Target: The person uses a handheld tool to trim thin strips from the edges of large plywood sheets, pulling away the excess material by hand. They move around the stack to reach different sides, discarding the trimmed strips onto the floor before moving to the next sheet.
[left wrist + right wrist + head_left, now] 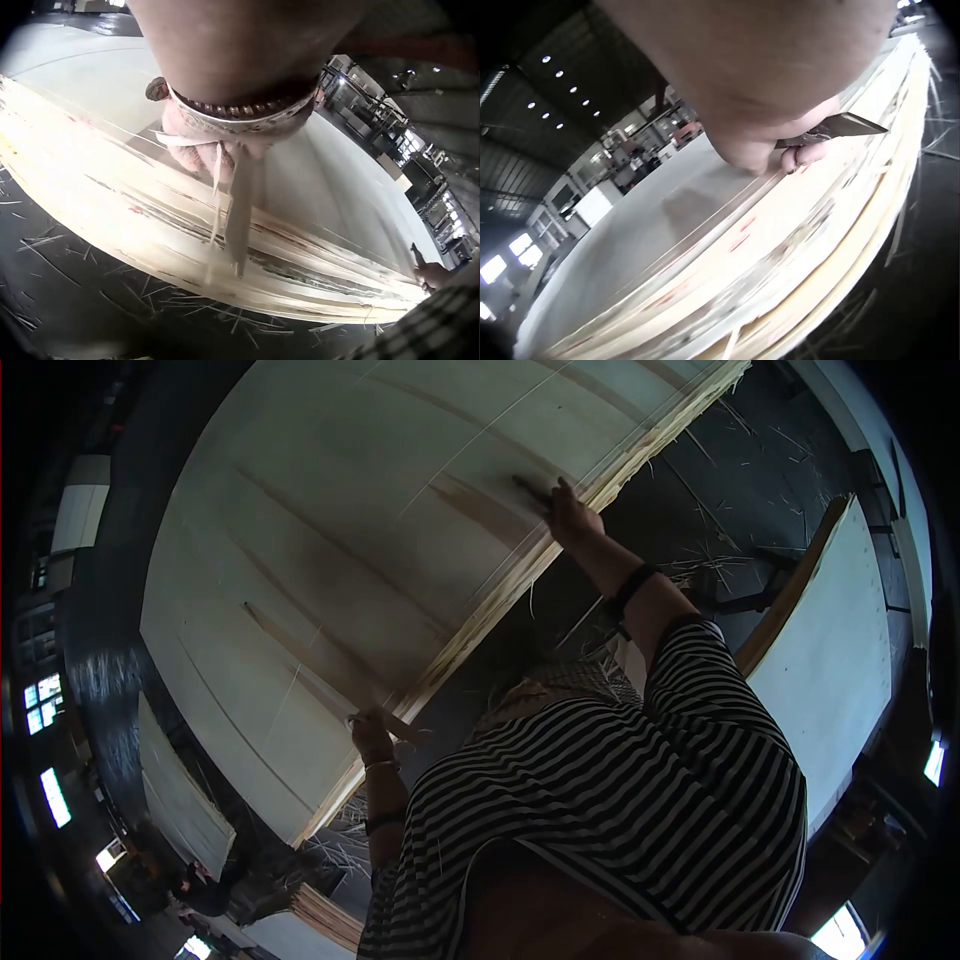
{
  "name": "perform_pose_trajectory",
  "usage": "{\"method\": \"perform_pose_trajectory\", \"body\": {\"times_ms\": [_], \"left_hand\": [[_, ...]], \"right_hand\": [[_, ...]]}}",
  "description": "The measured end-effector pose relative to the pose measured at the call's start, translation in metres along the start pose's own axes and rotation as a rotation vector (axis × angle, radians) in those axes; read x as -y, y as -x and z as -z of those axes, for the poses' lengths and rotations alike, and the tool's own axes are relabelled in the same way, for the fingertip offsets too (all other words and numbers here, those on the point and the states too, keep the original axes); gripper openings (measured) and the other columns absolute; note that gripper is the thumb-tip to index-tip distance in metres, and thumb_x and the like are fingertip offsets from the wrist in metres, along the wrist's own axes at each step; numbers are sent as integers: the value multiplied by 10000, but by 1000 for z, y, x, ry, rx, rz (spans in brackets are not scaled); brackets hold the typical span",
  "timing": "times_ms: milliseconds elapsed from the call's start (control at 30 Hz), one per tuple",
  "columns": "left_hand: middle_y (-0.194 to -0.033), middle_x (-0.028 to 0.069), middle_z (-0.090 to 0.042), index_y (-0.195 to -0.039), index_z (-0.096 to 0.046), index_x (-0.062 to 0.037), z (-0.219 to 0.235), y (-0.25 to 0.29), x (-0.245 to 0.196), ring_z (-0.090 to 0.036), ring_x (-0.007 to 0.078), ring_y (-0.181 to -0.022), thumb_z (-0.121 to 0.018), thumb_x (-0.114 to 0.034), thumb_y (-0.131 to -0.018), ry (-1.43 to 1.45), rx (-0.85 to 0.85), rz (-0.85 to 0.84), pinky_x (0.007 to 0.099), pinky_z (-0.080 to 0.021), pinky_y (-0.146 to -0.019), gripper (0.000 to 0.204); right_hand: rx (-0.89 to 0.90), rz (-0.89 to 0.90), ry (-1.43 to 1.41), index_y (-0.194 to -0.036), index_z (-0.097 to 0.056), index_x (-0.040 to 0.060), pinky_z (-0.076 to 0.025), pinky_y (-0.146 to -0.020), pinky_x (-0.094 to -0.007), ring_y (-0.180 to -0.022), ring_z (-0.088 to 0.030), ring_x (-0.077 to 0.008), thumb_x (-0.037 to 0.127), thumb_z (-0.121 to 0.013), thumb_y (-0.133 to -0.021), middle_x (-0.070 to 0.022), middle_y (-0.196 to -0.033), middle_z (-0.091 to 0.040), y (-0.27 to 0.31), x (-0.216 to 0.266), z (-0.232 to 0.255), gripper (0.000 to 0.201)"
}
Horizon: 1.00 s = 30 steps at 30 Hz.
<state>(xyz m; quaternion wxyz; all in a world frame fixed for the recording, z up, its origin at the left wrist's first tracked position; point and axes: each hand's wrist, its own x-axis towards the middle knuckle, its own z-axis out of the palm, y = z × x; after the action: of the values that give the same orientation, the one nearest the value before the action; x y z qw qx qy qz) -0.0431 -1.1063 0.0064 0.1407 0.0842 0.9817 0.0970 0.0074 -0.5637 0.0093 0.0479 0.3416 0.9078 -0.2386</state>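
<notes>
Pinching a thin pale strip of torn veneer (238,217) at the near edge of the tall stack of pale wood veneer sheets (330,530), the left hand (372,732) holds that sliver down over the stack's ragged side. Farther along the same edge, the right hand (570,515) grips a dark-bladed trimming knife (832,127) (blade laid flat against the top sheet). Trimming the edge looks to be the step in hand; the next cut calls for a steady draw along the edge. Beyond, wood splinters litter the dark floor (740,450).
</notes>
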Motion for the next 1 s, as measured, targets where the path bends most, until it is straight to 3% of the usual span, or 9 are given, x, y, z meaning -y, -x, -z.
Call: {"method": "perform_pose_trajectory", "body": {"times_ms": [100,167,233,267,433,533,667,833,1000], "left_hand": [[-939,159,-601,-952,-590,-38,0,3,3,-603,309,-860,-512,-219,-863,-513,-85,-254,385,-496,-721,216],[-955,159,-597,-957,-595,-48,21,18,-21,-601,313,-866,-531,-199,-847,-111,38,122,385,-504,-724,197],[-967,158,-593,-957,-602,-54,-2,17,18,-596,324,-867,-551,-169,-823,-789,2,-313,387,-507,-728,184],[-977,161,-589,-946,-613,-73,6,17,3,-587,329,-884,-553,-137,-804,-413,46,-104,392,-506,-720,167],[-958,161,-590,-903,-621,-79,4,-7,-1,-589,350,-847,-523,-189,-822,-452,11,-239,426,-502,-691,168],[-924,181,-604,-912,-614,-54,-1,-23,14,-582,388,-860,-526,-292,-815,59,-94,18,467,-469,-717,271],[-916,213,-616,-924,-611,-34,7,-43,36,-578,405,-894,-530,-360,-793,116,-85,89,476,-457,-739,360],[-938,231,-610,-953,-553,0,49,-56,66,-576,417,-898,-560,-311,-775,314,-72,284,473,-467,-757,359],[-910,259,-616,-960,-547,19,67,-79,161,-580,424,-911,-558,-355,-748,299,-69,326,467,-465,-764,430]], "right_hand": [[-124,-183,40,-1344,-299,131,-454,-874,-456,-1100,-531,-329,394,-555,-841,-92,-1349,-415,-45,-40,45,623],[-177,-313,31,-1403,-165,113,-455,-878,-433,-1090,-552,-309,447,-564,-818,-120,-1238,-533,-86,-85,39,783],[-96,-405,-55,-1399,-191,113,-452,-895,-426,-1124,-532,-300,459,-563,-821,-111,-1316,-463,-86,-80,51,769],[-59,-415,-80,-1399,-194,111,-450,-900,-428,-1134,-525,-299,465,-559,-824,-108,-1345,-433,-84,-75,49,768],[21,-26,133,-1387,-271,195,-460,-890,-457,-1129,-519,-325,412,-511,-865,-92,-1445,-245,-36,-14,7,614],[92,70,110,-1370,-293,188,-473,-870,-469,-1103,-534,-337,374,-514,-870,-94,-1445,-238,-1,19,-33,578],[151,248,30,-1327,-304,105,-499,-788,-487,-1000,-575,-368,292,-551,-850,-171,-1437,-208,76,104,-63,569],[254,324,56,-1327,-273,59,-498,-764,-497,-967,-582,-380,264,-563,-841,-192,-1455,-164,149,193,-134,602],[369,333,86,-1330,-264,49,-505,-757,-486,-946,-594,-371,227,-562,-834,-195,-1459,-154,205,291,-156,605]]}}
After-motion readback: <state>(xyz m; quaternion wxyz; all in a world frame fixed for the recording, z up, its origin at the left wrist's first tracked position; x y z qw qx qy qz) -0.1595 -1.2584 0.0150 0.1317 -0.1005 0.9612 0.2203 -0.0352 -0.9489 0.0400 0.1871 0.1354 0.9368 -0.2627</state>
